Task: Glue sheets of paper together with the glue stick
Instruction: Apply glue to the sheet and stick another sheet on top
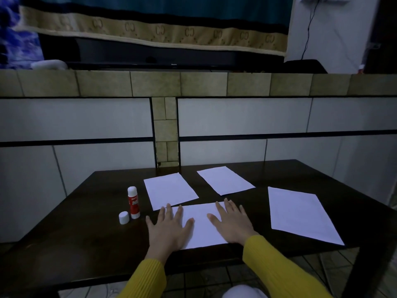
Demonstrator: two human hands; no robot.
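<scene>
Yellow sleeves [148, 278] are seen nearest; on the dark table [86, 233], left to right: white cap [124, 217], uncapped glue stick [133, 202] standing upright, left hand [168, 230], right hand [233, 222]. Both hands' fingers are spread flat, grasping nothing, pressed on the near paper sheet [202, 226]. Three further sheets [169, 190] are laid beyond and rightward.

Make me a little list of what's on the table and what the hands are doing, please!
table: dark table
glue stick: upright glue stick, cap off
cap: white cap, standing just left of the glue stick
near sheet: paper sheet under both hands
other sheets: three more, middle-left sheet, far sheet, right sheet
left hand: left hand flat, fingers spread, on the near sheet's left edge
right hand: right hand flat on its right side
sleeves: yellow sleeves
</scene>
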